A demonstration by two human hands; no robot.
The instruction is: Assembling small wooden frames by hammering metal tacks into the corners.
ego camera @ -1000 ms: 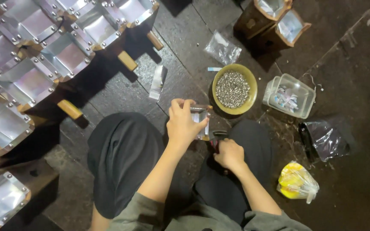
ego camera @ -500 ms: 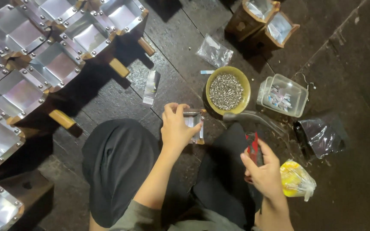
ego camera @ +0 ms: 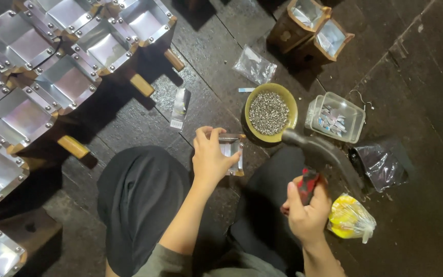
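Here, the left hand is clamped over a small wooden box lined with shiny metal, fingers curled across its near edge and thumb on the side, pinning it to the dark plank floor between the person's knees. The right hand is wrapped tight round the red-and-black grip of a hammer, whose dark head points up and left, raised just beside the box and blurred. Just beyond the box sits a yellow bowl full of small silvery nails, its rim close to the hammer head. Right of the bowl stands a clear tub of little metal pieces, then a dark plastic bag, and near the right wrist a yellow bag. Farther off lie a clear packet and two open wooden boxes at the top. Finished metal-lined boxes with studded rims crowd the left side, well apart from both hands
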